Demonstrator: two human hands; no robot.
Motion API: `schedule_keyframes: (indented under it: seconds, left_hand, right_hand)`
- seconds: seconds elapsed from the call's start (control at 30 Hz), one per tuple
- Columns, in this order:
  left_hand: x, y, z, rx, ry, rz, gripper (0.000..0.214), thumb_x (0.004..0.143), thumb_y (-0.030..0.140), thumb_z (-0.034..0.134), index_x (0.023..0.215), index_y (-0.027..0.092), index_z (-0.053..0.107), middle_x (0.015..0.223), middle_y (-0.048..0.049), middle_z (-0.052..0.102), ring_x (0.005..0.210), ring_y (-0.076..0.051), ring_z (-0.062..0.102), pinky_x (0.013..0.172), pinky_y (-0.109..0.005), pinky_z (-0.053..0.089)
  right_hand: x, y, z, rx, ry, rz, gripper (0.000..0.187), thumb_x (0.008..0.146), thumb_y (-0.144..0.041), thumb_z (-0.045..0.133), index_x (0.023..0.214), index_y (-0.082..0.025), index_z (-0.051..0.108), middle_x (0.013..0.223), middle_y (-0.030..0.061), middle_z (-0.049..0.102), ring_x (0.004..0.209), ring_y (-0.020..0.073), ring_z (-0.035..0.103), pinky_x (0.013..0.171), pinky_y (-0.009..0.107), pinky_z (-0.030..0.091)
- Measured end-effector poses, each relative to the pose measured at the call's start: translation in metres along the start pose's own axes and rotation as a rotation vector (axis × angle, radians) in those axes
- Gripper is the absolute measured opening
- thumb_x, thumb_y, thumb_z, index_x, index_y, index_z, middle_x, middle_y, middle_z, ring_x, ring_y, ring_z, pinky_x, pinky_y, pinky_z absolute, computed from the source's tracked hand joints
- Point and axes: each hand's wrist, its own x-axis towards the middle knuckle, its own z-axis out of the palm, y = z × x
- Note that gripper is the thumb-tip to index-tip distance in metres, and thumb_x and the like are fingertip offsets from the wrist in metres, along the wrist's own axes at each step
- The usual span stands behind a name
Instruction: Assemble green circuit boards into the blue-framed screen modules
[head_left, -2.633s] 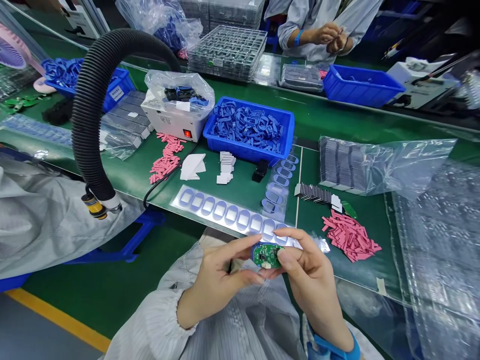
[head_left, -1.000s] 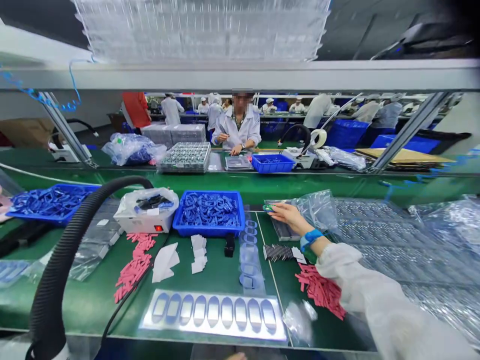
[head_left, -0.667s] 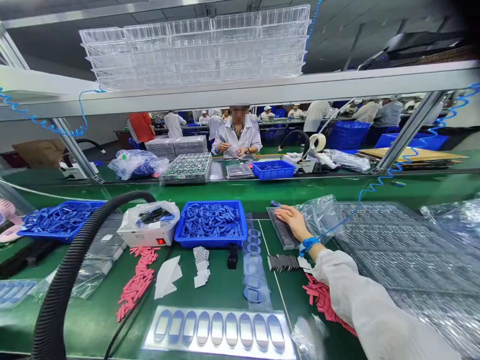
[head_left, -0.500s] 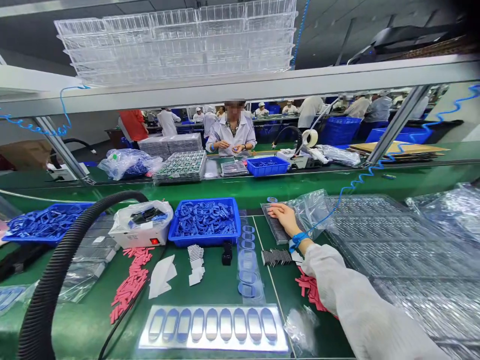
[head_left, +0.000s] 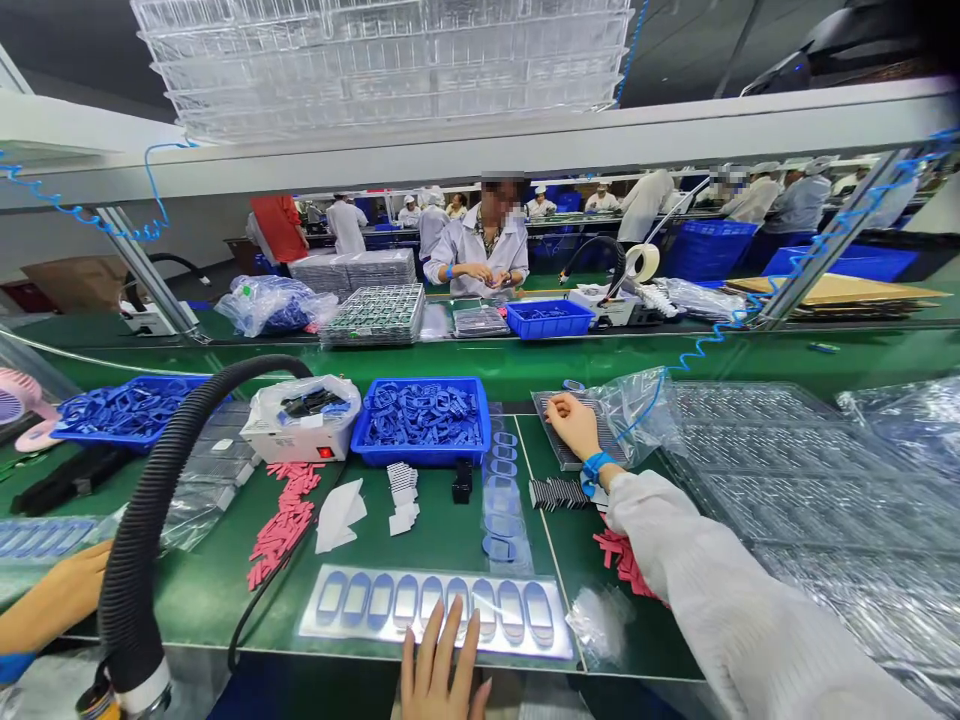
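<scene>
My right hand, a blue strap at its wrist, is over a dark ridged tray. Its fingers are bent together in a pinch; what they hold, if anything, is hidden. At the bottom, my left hand has its fingers spread, the tips over the lower edge of a white sheet with a row of oval blue-rimmed stickers. I cannot tell whether they touch it. A row of thin black pieces lies just below the tray. Clear strips with similar oval stickers run up the middle.
A blue bin of blue plastic frames stands behind, beside a white box with a black hose. Pink strips lie left. Clear trays fill the right. At far left is another person's hand; a co-worker sits opposite.
My left hand has come into view from below, onto the sticker sheet's edge. My right hand stays at the dark tray, its fingers now more curled. Another person's hand has appeared at left.
</scene>
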Motion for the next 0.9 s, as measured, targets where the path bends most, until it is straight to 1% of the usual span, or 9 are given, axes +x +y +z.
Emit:
schedule_keyframes:
  seconds: [0.03, 0.1, 0.17, 0.27, 0.37, 0.43, 0.57, 0.7, 0.9]
  left_hand:
    - [-0.002, 0.001, 0.003, 0.021, 0.005, 0.001, 0.044, 0.08, 0.009, 0.052, 0.119, 0.028, 0.06, 0.12, -0.0038, 0.068, 0.111, -0.027, 0.06, 0.102, -0.047, 0.035]
    - [-0.004, 0.002, 0.007, 0.023, 0.025, -0.007, 0.038, 0.082, 0.023, 0.057, 0.119, 0.028, 0.06, 0.12, -0.003, 0.068, 0.111, -0.026, 0.058, 0.105, -0.045, 0.03]
    - [-0.004, 0.003, 0.01, 0.001, 0.045, -0.019, 0.039, 0.081, 0.035, 0.06, 0.119, 0.027, 0.06, 0.12, -0.0029, 0.068, 0.112, -0.025, 0.057, 0.107, -0.044, 0.025]
    - [-0.004, 0.004, 0.011, -0.014, 0.054, -0.026, 0.04, 0.082, 0.037, 0.06, 0.121, 0.027, 0.059, 0.12, -0.0022, 0.067, 0.114, -0.025, 0.054, 0.108, -0.043, 0.02]
    - [-0.002, 0.004, 0.006, -0.012, 0.038, -0.003, 0.04, 0.083, 0.036, 0.058, 0.122, 0.027, 0.058, 0.121, -0.0018, 0.067, 0.114, -0.024, 0.053, 0.108, -0.042, 0.017]
    - [-0.001, 0.003, 0.002, -0.007, 0.023, 0.017, 0.04, 0.084, 0.036, 0.058, 0.123, 0.027, 0.057, 0.122, -0.0011, 0.066, 0.114, -0.023, 0.053, 0.108, -0.04, 0.016]
    - [0.0, 0.002, -0.005, -0.015, 0.006, 0.034, 0.041, 0.084, 0.034, 0.059, 0.125, 0.028, 0.055, 0.124, 0.0005, 0.065, 0.115, -0.022, 0.052, 0.107, -0.038, 0.016]
    - [0.001, 0.002, -0.006, -0.038, -0.008, 0.027, 0.042, 0.084, 0.032, 0.059, 0.126, 0.027, 0.054, 0.125, -0.0002, 0.064, 0.116, -0.022, 0.05, 0.107, -0.039, 0.016]
    - [0.001, 0.004, -0.004, -0.067, 0.006, 0.018, 0.042, 0.084, 0.031, 0.058, 0.125, 0.027, 0.055, 0.124, -0.0002, 0.065, 0.116, -0.022, 0.051, 0.108, -0.038, 0.014]
  right_hand:
    - [-0.007, -0.007, 0.0, -0.046, 0.004, -0.027, 0.029, 0.089, -0.034, 0.053, 0.112, -0.016, 0.055, 0.111, 0.0068, 0.059, 0.093, 0.0174, 0.06, 0.08, 0.038, 0.052]
    - [-0.027, -0.026, 0.003, -0.137, -0.024, -0.089, 0.028, 0.09, -0.035, 0.053, 0.108, -0.015, 0.057, 0.105, 0.0057, 0.061, 0.089, 0.0164, 0.061, 0.078, 0.037, 0.052]
    - [-0.054, -0.047, 0.011, -0.222, -0.11, -0.168, 0.026, 0.09, -0.038, 0.051, 0.099, -0.015, 0.06, 0.096, 0.0037, 0.063, 0.083, 0.0146, 0.061, 0.076, 0.035, 0.051]
    - [-0.095, -0.081, 0.026, -0.333, -0.297, -0.296, 0.033, 0.085, -0.047, 0.054, 0.077, -0.016, 0.063, 0.077, 0.0004, 0.065, 0.073, 0.0131, 0.061, 0.072, 0.031, 0.049]
    - [-0.12, -0.104, 0.043, -0.451, -0.416, -0.337, 0.042, 0.074, -0.058, 0.061, 0.061, -0.018, 0.062, 0.063, 0.001, 0.065, 0.065, 0.0154, 0.062, 0.063, 0.028, 0.045]
    - [-0.125, -0.112, 0.052, -0.528, -0.452, -0.318, 0.044, 0.074, -0.058, 0.061, 0.058, -0.018, 0.061, 0.059, 0.0023, 0.064, 0.063, 0.0159, 0.062, 0.061, 0.028, 0.044]
    - [-0.123, -0.112, 0.06, -0.619, -0.51, -0.273, 0.039, 0.085, -0.051, 0.053, 0.072, -0.015, 0.062, 0.069, 0.0005, 0.064, 0.067, 0.0126, 0.06, 0.068, 0.031, 0.048]
    - [-0.121, -0.106, 0.057, -0.624, -0.565, -0.268, 0.036, 0.087, -0.049, 0.051, 0.079, -0.015, 0.062, 0.075, 0.0003, 0.064, 0.073, 0.0127, 0.061, 0.073, 0.033, 0.049]
    - [-0.122, -0.103, 0.05, -0.583, -0.584, -0.261, 0.034, 0.086, -0.048, 0.053, 0.079, -0.016, 0.063, 0.076, 0.0001, 0.065, 0.072, 0.0127, 0.061, 0.071, 0.032, 0.05]
